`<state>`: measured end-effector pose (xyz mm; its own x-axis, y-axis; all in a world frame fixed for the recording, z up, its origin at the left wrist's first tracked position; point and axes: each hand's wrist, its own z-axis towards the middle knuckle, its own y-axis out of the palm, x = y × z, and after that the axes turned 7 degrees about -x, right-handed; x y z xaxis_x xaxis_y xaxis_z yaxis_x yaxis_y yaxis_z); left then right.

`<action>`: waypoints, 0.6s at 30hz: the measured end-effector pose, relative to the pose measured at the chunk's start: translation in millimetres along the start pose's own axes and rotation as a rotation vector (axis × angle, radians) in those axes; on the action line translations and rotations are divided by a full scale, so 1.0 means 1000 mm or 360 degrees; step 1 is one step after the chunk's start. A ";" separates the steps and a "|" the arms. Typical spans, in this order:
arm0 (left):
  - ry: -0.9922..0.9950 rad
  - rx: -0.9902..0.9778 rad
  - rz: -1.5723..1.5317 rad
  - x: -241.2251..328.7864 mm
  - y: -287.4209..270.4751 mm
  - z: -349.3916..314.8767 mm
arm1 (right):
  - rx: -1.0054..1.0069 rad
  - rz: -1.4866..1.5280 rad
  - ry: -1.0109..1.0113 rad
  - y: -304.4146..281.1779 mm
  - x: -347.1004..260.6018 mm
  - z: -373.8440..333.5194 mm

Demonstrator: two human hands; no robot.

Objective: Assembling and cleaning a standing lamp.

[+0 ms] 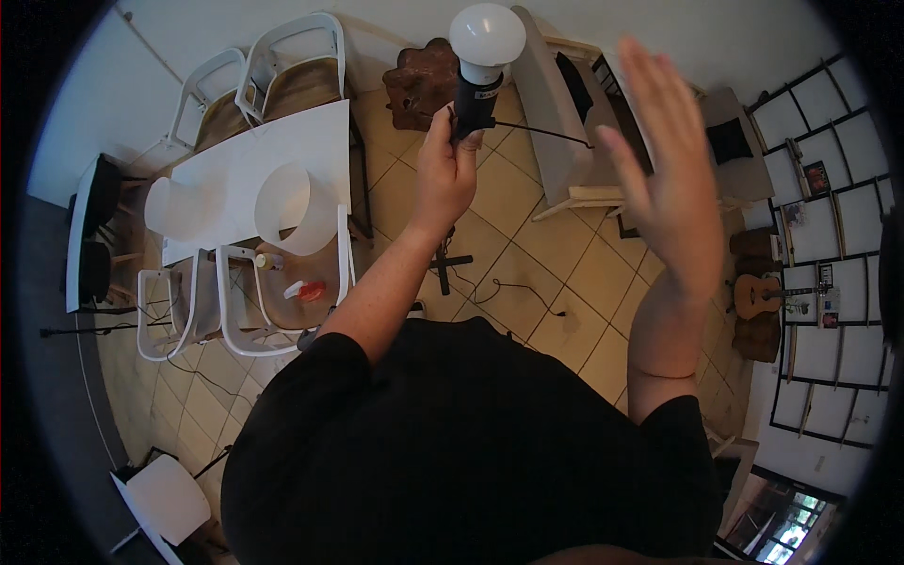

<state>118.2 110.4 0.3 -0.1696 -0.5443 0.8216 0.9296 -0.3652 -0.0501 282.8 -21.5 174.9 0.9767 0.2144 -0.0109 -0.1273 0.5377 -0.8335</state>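
My left hand (pixel 447 179) is closed round the black socket (pixel 476 102) of a lamp stand, just below a white light bulb (pixel 487 40). The bulb sits upright in the socket. A thin black rod (pixel 546 132) sticks out sideways from the socket toward the right. Raised to the right of the bulb, my right hand (pixel 669 169) holds nothing, its palm flat and its thumb apart from the fingers. The fingertips are slightly blurred. Below my left forearm, the stand's black foot (pixel 450 268) shows on the floor; part of the pole is hidden.
To the left, a white table (pixel 226 160) bears two white cylindrical lampshades, one a translucent shade (pixel 284 209). White chairs (pixel 301 61) surround it; a spray bottle (pixel 306 290) lies on one seat. A cable (pixel 527 287) trails over the tiles. Grey sofas (pixel 560 113) and a guitar (pixel 756 296) stand right.
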 end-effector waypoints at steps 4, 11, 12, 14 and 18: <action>0.0028 0.0014 0.0083 -0.001 -0.003 -0.001 | 0.0885 0.0243 0.0023 -0.021 -0.006 -0.010; -0.0006 0.0005 0.0069 -0.001 -0.004 -0.003 | -0.0294 -0.0096 0.0203 0.075 -0.043 -0.018; -0.0001 0.0005 0.0048 0.000 -0.004 -0.002 | -0.0198 -0.0074 0.0220 0.068 -0.038 -0.018; -0.0005 -0.0003 0.0021 0.001 -0.005 -0.002 | 0.0147 0.0004 0.0224 0.053 -0.033 -0.014; 0.0015 0.0008 -0.0003 0.002 -0.003 -0.002 | 0.0332 0.0090 0.0159 0.058 -0.046 -0.009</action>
<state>114.6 109.3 0.9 -0.1746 -0.5504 0.8164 0.9308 -0.3628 -0.0455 232.4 -7.3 121.7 0.9780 0.1727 -0.1173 -0.2049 0.6862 -0.6980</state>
